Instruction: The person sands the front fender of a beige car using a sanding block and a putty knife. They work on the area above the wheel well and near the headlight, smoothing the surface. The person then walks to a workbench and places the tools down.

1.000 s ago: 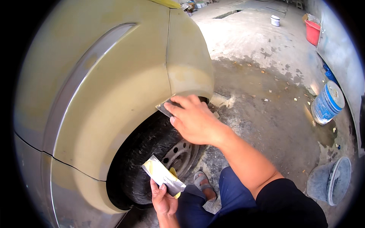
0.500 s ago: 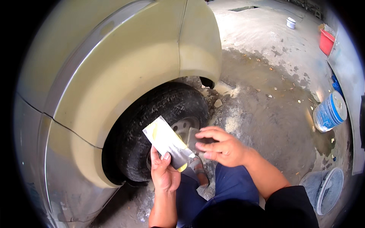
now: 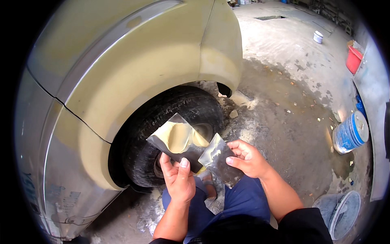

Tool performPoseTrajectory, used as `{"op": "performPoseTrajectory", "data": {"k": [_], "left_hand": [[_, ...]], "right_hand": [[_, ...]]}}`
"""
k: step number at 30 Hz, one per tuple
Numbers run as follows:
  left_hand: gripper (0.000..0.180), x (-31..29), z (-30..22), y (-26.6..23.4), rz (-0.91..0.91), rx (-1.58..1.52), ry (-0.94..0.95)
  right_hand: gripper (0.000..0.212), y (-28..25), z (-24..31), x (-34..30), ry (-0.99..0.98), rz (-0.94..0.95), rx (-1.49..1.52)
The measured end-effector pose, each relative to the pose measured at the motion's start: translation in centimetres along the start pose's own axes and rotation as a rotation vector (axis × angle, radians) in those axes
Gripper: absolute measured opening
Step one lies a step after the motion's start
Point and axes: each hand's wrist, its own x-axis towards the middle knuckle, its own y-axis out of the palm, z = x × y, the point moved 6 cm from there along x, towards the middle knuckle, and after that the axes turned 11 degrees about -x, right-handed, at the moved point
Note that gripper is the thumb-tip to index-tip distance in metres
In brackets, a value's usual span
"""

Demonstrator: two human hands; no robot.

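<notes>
My left hand (image 3: pixel 178 181) is closed on a flat dark plate (image 3: pixel 190 155), thumb on top, fingers beneath. Pale yellow body filler (image 3: pixel 176 137) is smeared over its upper part. Pinched between the thumb and fingers of my right hand (image 3: pixel 250 159) is a thin dark filler spreader (image 3: pixel 226 166), with filler along its upper left edge. That edge is close to the plate's right end; whether they touch I cannot tell. Both hands are in front of the tire (image 3: pixel 142 152), below a vehicle fender (image 3: pixel 134 79) coated in yellowish filler.
To the right stand a blue and white bucket (image 3: pixel 350 132) and, nearer, a grey bucket (image 3: pixel 345 215). Farther off are a red bucket (image 3: pixel 354 59) and a small white pail (image 3: pixel 318 37). The concrete floor (image 3: pixel 280 118) is wet and littered with scraps.
The plate has tilted, so the filler on it now shows instead of glare. My right hand's fingers have closed in on the spreader, which has turned with its filler-coated edge toward the plate.
</notes>
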Motion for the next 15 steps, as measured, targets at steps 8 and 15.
{"op": "performPoseTrajectory", "data": {"k": [8, 15], "left_hand": [[0.044, -0.8, -1.0, 1.9, 0.401, 0.846, -0.105], [0.033, -0.8, -0.6, -0.1, 0.395, 1.040, -0.198]], "right_hand": [[0.036, -0.7, 2.9, 1.2, -0.057, -0.018, -0.003], [0.040, -3.2, 10.2, 0.2, -0.380, -0.053, -0.070]]}}
